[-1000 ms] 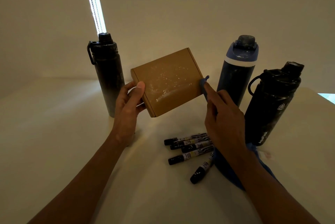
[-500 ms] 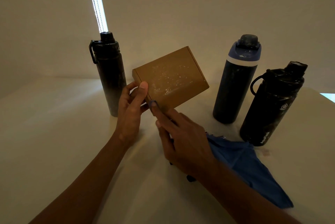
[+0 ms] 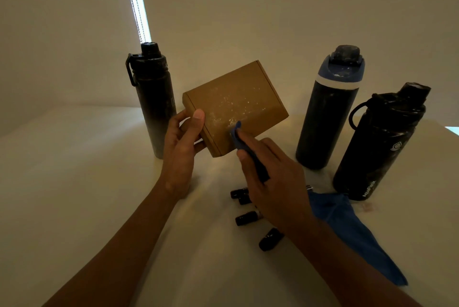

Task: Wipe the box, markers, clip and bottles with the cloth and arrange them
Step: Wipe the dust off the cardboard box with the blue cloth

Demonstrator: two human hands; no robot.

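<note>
Wiping speckled box [image 3: 238,105]: judged light, stiff, crushable. Left hand [image 3: 181,157] grips its left end, thumb on top; right hand [image 3: 275,182] pinches cloth [image 3: 352,232], pressing it on the face.

The right hand [image 3: 270,182] covers most of the black-capped markers [image 3: 244,217] on the pale tabletop [image 3: 74,195] and hides the middle of the blue cloth [image 3: 352,232]. Fingers of the left hand [image 3: 178,155] are hidden behind the brown cardboard box [image 3: 236,108]. Both forearms [image 3: 119,244] run off the bottom edge. A small pale object [image 3: 367,207] beside the wide black bottle [image 3: 380,147] is too dim to identify.
</note>
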